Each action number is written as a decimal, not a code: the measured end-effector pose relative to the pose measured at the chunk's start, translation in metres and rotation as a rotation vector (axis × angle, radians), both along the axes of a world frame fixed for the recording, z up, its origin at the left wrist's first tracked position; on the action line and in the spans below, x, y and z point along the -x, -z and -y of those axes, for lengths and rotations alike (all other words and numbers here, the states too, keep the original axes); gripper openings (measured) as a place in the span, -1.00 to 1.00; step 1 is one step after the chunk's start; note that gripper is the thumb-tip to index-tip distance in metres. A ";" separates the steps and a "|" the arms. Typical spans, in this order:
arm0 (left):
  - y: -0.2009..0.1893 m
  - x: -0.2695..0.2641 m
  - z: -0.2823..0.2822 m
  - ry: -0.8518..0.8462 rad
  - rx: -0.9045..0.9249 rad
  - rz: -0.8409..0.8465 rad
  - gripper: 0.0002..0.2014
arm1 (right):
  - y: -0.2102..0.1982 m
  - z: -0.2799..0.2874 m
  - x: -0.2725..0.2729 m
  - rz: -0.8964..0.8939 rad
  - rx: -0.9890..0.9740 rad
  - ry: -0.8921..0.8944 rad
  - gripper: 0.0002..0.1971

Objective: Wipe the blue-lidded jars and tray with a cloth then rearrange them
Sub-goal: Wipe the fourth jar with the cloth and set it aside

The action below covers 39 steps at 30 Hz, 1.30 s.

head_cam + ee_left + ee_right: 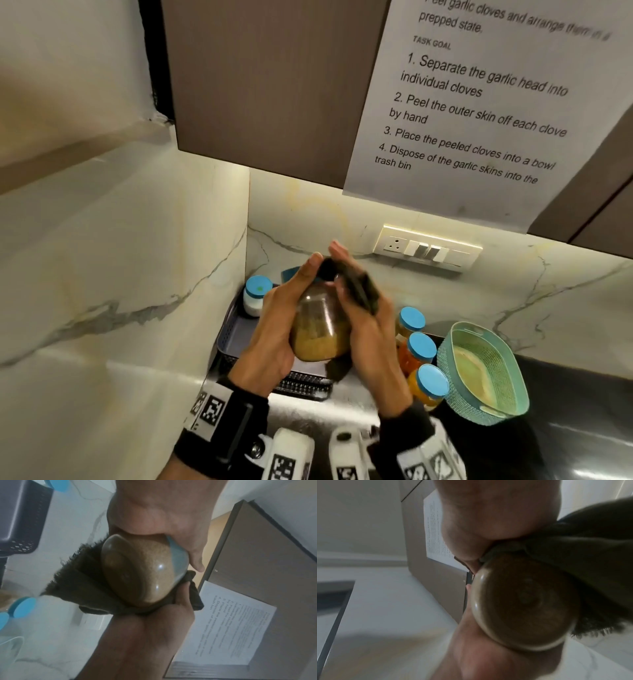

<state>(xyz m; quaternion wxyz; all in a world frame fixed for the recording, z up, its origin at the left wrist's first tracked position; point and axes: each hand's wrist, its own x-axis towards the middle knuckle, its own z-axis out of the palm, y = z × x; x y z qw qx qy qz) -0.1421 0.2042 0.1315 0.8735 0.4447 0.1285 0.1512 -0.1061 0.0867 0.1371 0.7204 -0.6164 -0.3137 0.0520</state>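
A jar (320,329) of tan grains sits tilted in the air between both hands, above the grey tray (236,334), its base toward the camera and its lid end away. The left hand (277,329) wraps the jar's left side, fingers curled up toward the blue lid (178,559). The right hand (368,322) presses a dark cloth (359,291) against the jar's right side and lid end, fingers curled over the cloth. A white jar (255,296) stands in the tray's far left corner. Three more blue-lidded jars (419,349) stand in a row right of the tray, beside a teal basket (513,383).
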 end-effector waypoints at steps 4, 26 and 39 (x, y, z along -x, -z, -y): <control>-0.013 -0.003 -0.005 0.020 0.084 0.031 -0.66 | -0.011 -0.008 0.004 0.073 0.069 0.012 -0.38; -0.005 0.007 0.003 -0.108 0.001 -0.091 0.18 | 0.052 0.011 0.022 0.642 0.370 0.237 -0.16; -0.010 0.004 0.007 0.083 -0.013 -0.032 -0.69 | 0.023 0.026 0.029 -0.028 0.005 0.150 -0.26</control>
